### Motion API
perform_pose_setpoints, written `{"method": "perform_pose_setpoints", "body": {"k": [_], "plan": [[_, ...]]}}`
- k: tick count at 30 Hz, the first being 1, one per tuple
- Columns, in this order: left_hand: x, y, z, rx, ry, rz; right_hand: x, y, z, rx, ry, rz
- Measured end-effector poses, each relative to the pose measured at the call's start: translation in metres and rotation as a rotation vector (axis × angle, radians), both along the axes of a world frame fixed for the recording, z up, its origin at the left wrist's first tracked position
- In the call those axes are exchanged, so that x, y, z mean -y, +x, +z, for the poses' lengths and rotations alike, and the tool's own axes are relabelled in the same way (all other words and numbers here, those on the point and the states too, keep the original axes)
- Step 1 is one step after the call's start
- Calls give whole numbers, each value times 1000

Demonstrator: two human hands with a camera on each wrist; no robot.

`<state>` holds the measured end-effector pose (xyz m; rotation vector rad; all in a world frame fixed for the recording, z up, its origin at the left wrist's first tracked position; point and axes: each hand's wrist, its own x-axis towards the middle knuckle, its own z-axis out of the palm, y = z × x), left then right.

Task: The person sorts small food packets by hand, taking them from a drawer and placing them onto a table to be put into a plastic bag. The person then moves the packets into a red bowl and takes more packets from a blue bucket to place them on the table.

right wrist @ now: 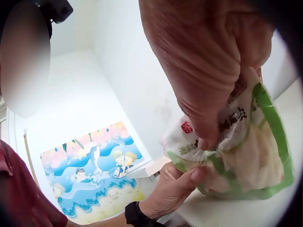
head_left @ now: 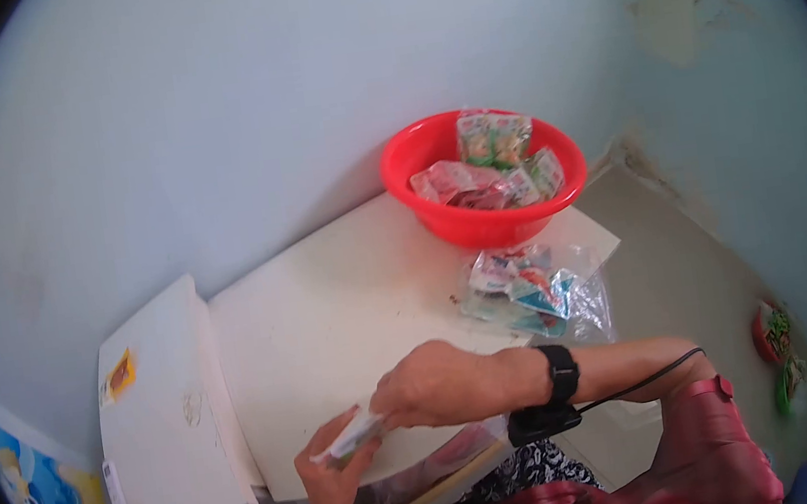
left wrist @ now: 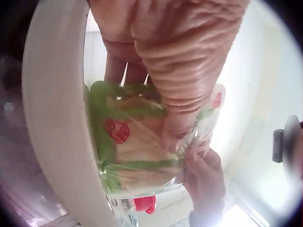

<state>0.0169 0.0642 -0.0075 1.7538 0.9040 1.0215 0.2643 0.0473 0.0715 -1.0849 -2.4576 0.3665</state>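
Both hands hold a clear snack packet (head_left: 351, 442) with green bands, red marks and pale food inside. In the head view it is above the front left of the white table (head_left: 319, 303). My left hand (head_left: 329, 478) grips one side, its thumb (left wrist: 177, 127) lying across the front and the fingers behind. At the packet's upper edge my right hand (head_left: 435, 384) pinches the film, its thumb (right wrist: 206, 135) close to the left thumb. Pale pieces (right wrist: 255, 161) show through the film in the right wrist view.
A red basin (head_left: 481, 230) holding several packets stands at the table's back right. In front of it lie clear plastic bags (head_left: 539, 291) with blue and red print. A raised white panel (head_left: 168, 422) borders the table's left end. Small containers (head_left: 771, 333) sit on the floor at right.
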Motion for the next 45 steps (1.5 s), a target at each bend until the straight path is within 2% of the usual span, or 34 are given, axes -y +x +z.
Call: {"method": "perform_pose_setpoints", "body": {"k": [4,5,8,10,11,14,15,17,19,20,21,24,28,31,34,37,40,43,45], "plan": [[4,-1,-1,45,-108,-9,-2,2,-7,-47,41,-13],[2,-4,-6,-34,-27,-16,-4,3,-7,-43,42,-29],[0,-3,-12,-6,0,7,-8,13,3,-80,76,-103],[1,-9,-9,-77,-37,-22,-17,27,15,-156,113,-165],[1,-10,-7,-113,-58,-33,-20,39,26,-289,91,-181],[7,-2,4,-79,-28,-10,-30,81,72,-383,166,-365],[4,-3,0,-137,71,-15,-25,98,102,-342,-86,-505],[-3,-10,-13,-248,269,-23,-42,139,115,-419,72,-562],[-3,-9,-11,-255,255,-11,-69,186,120,-416,286,-622],[-2,-8,-11,-257,247,-5,-73,203,132,-402,200,-668],[-3,-8,-12,-265,242,-4,-76,215,147,-252,224,-779],[-4,-9,-12,-274,221,6,-110,257,146,18,430,-893],[-2,-8,-14,-268,206,33,-151,288,128,62,466,-858],[-4,-9,-13,-324,260,40,-181,300,113,196,527,-691],[-5,-10,-8,-360,282,32,-202,304,106,266,310,-707],[-8,-10,-5,-399,302,21,-225,311,99,423,309,-479],[-10,-11,-6,-381,275,13,-247,313,89,468,337,-434],[-11,-12,-1,-280,186,-15,-268,309,89,612,249,-459],[-11,-12,-1,-214,134,-24,-274,304,90,663,124,-627]]}}
